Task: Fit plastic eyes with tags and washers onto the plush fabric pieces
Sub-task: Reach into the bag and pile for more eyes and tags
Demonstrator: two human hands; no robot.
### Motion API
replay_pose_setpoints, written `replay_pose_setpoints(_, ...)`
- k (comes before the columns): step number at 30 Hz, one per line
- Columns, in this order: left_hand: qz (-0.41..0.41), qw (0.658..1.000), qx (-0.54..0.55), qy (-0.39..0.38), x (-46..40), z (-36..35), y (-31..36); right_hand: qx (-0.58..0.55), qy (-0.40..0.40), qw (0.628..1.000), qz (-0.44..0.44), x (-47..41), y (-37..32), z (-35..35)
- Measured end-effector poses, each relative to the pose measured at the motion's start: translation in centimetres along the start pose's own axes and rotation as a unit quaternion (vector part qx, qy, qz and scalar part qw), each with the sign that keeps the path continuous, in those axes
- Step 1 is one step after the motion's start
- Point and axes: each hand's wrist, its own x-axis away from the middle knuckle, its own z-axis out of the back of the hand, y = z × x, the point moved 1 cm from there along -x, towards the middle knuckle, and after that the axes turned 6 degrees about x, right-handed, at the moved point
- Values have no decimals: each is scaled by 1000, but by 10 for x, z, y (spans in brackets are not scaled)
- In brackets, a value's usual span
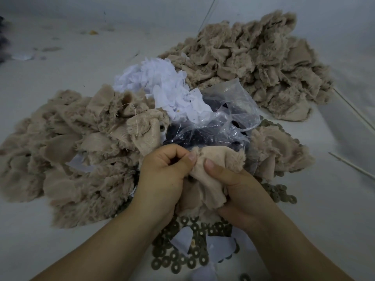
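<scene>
Between both hands, left (pixel 166 171) and right (pixel 239 191), beige plush piece (pixel 213 169) pinched tight above scattered washers (pixel 182 256).

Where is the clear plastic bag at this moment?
In the head view the clear plastic bag lies at the centre, just behind the plush piece in both hands, in front of the white tags.

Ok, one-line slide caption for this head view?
Left hand and right hand pinch a beige plush fabric piece above scattered olive ring washers, before a clear plastic bag.
</scene>
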Motion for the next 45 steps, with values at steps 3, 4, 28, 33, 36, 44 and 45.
replay_pose_setpoints(3, -10, 1000, -3, -1, 0, -3, -1, -23, -3, 999, -31, -1, 2, 1)
replay_pose_setpoints(4, -15, 1000, -10, -1, 0, -4, -2, -28, -3, 999, -44, -2, 3, 2)
replay_pose_setpoints(28, -2, 995, -66, -73, -7, 5, -2, 56, 49, 995, -66, -2, -9, 21)
replay_pose_setpoints(33, 20, 997, -59, -51, -7, 22, -8, 560, 313, 740, 203, -8, -44, 41)
replay_pose_setpoints(36, 13, 992, -87, -86, -4, 25, -8, 739, 256, 584, 216, -17, -49, 38)
replay_pose_setpoints(44, -18, 994, -61, -86, -5, 19, -6, 814, 173, 539, 127, -36, -32, 33)
replay_pose_setpoints(45, -22, 995, -55, -83, -5, 19, -5, 827, 167, 523, 120, -36, -32, 35)
